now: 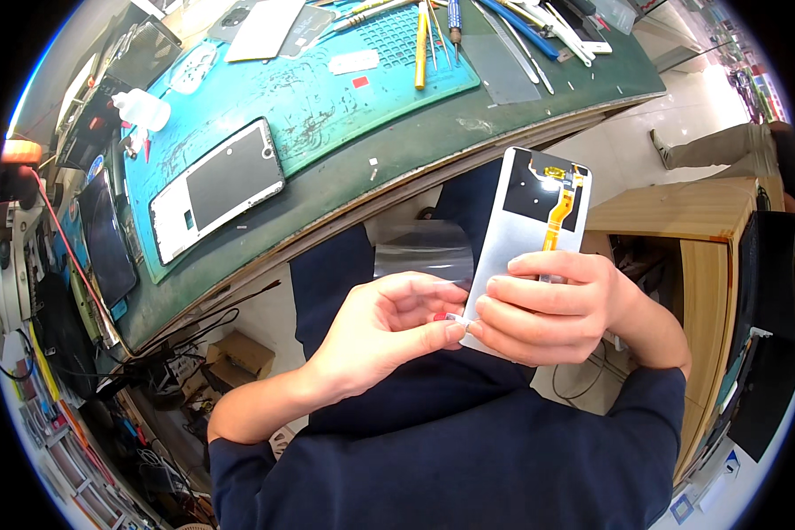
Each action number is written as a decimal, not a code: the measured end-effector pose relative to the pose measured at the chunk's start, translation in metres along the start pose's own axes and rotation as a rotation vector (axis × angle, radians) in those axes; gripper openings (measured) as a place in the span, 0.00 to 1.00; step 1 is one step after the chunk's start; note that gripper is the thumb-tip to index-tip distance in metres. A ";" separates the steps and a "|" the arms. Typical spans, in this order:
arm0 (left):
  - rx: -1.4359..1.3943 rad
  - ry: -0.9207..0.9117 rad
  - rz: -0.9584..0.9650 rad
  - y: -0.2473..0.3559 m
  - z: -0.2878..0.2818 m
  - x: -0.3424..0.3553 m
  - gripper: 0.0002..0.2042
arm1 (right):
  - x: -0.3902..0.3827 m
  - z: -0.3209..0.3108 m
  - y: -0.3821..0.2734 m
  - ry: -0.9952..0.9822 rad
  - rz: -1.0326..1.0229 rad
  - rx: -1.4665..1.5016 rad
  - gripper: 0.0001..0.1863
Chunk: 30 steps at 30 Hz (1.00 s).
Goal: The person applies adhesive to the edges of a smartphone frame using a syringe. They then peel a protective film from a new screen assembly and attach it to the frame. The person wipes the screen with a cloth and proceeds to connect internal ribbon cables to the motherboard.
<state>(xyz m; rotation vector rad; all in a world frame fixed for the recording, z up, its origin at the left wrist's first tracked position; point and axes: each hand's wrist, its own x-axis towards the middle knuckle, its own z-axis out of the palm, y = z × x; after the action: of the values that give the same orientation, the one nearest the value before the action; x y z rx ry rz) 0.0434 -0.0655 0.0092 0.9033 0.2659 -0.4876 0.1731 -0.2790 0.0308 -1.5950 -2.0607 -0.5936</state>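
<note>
One silver phone panel (pixel 517 243), held tilted, just near of the bench (pixel 336 185); lower part hidden under four fingers of the right hand (pixel 574 305), wrapped over, thumb out of sight behind. Left hand (pixel 389 327): thumb and fingers narrowed on one small red-and-white piece (pixel 442 316) at the panel's near left corner, too covered to make out. One phone body (pixel 230 181) on the mat (pixel 327 124) at left; one bottle (pixel 143 110) beyond, contents unclear; one wooden cabinet (pixel 680 208) at right, inside too dark to tell
</note>
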 end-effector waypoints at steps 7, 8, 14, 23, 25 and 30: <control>-0.008 0.015 0.033 -0.004 -0.001 0.002 0.17 | -0.001 -0.004 -0.001 0.012 -0.038 -0.115 0.07; 0.009 0.025 0.037 -0.001 0.002 0.001 0.17 | -0.001 -0.004 -0.002 0.012 -0.033 -0.122 0.07; 0.144 0.032 0.098 0.001 0.001 0.000 0.21 | -0.002 -0.003 -0.005 0.020 -0.012 -0.146 0.07; 0.133 0.051 0.071 0.006 0.003 -0.002 0.24 | 0.000 0.000 -0.010 0.056 0.058 -0.135 0.06; 0.140 0.052 0.077 0.006 0.003 -0.002 0.24 | 0.000 0.000 -0.010 0.053 0.071 -0.125 0.07; 0.153 0.047 0.080 0.005 0.001 -0.002 0.25 | 0.000 0.002 -0.012 0.056 0.099 -0.109 0.07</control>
<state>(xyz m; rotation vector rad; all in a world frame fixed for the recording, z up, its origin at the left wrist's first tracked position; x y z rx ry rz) 0.0446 -0.0636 0.0140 1.0715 0.2365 -0.4166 0.1612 -0.2808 0.0285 -1.7109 -1.9253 -0.7172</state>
